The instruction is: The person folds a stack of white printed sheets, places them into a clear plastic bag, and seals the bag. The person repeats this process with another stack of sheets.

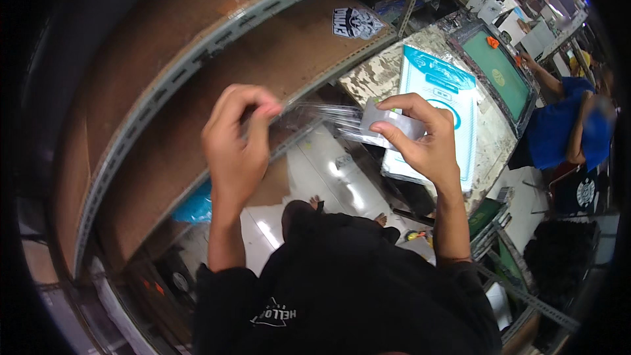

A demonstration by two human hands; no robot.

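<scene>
In front of my chest, my right hand point(424, 141) pinches a small flat silver-grey piece point(391, 125) between thumb and fingers. From that piece a strip of clear, shiny plastic film point(328, 117) stretches across to my left hand point(240, 138). My left fingers are curled with thumb and fingertips together at the film's end; motion blurs them somewhat. Beneath my right hand, a white and teal printed package point(460, 102) lies on a mottled, stained worktable point(368, 82).
A brown shelf with a slotted metal edge point(197, 49) curves along the left, bearing a black-and-white sticker point(357, 23). Right of the package lies a framed green screen point(496, 72) with an orange bit on it. A person in blue point(565, 121) works at the right. Tiled floor point(328, 164) shows below.
</scene>
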